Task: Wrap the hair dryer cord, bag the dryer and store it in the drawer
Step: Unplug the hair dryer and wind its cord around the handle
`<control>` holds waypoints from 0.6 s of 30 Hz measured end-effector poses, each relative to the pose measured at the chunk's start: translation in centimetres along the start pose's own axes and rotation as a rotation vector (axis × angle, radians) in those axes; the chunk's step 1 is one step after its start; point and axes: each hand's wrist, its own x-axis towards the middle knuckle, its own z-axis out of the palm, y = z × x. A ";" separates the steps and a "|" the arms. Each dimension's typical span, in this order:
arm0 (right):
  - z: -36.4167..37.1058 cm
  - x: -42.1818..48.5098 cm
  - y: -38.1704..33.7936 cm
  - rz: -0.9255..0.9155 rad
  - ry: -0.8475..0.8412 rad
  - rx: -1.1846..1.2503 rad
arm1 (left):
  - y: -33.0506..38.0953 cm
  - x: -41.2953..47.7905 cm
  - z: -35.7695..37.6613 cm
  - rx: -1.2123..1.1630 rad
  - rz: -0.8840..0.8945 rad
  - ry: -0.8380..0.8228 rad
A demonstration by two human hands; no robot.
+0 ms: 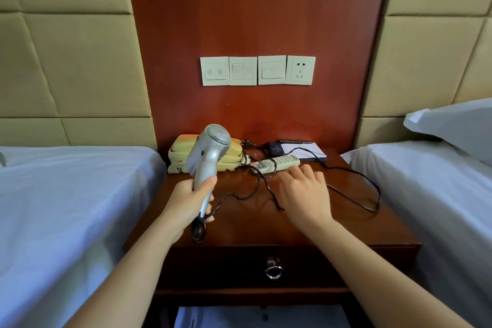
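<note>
My left hand (190, 201) grips the handle of a silver hair dryer (209, 153), held upright above the left part of the wooden nightstand (346, 226). Its black cord (354, 172) hangs from the handle's base, loops below my hand, and trails loose across the tabletop to the right edge. The plug (247, 143) lies near the wall behind the phone. My right hand (304, 190) hovers flat over the cord in the middle of the tabletop, fingers spread, holding nothing. The nightstand's drawer (213, 266) is shut, with a metal ring pull (274, 270).
A yellowish telephone (234, 153) sits at the back left, a white remote (278, 162) beside it, and a dark pouch (277, 148) with a notepad (303, 150) at the back right. Beds with white sheets flank the nightstand. A wall socket (300, 70) and switches are above.
</note>
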 end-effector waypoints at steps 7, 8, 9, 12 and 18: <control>-0.5 -0.4 -3.9 -0.304 -0.204 0.463 | 1.7 -1.0 0.9 -0.042 0.132 -0.031; -0.1 -0.5 -3.9 -0.258 -0.217 0.435 | 1.9 -1.2 0.9 -0.044 0.146 -0.033; 0.3 -0.3 -3.6 -0.191 -0.223 0.421 | 2.1 -1.2 0.9 -0.049 0.154 -0.034; 1.1 0.7 -2.4 0.056 -0.283 0.586 | 2.2 -1.3 0.7 -0.058 0.147 -0.032; 3.5 4.9 -0.9 0.431 -0.414 0.654 | 0.8 -0.2 0.6 -0.071 0.078 0.002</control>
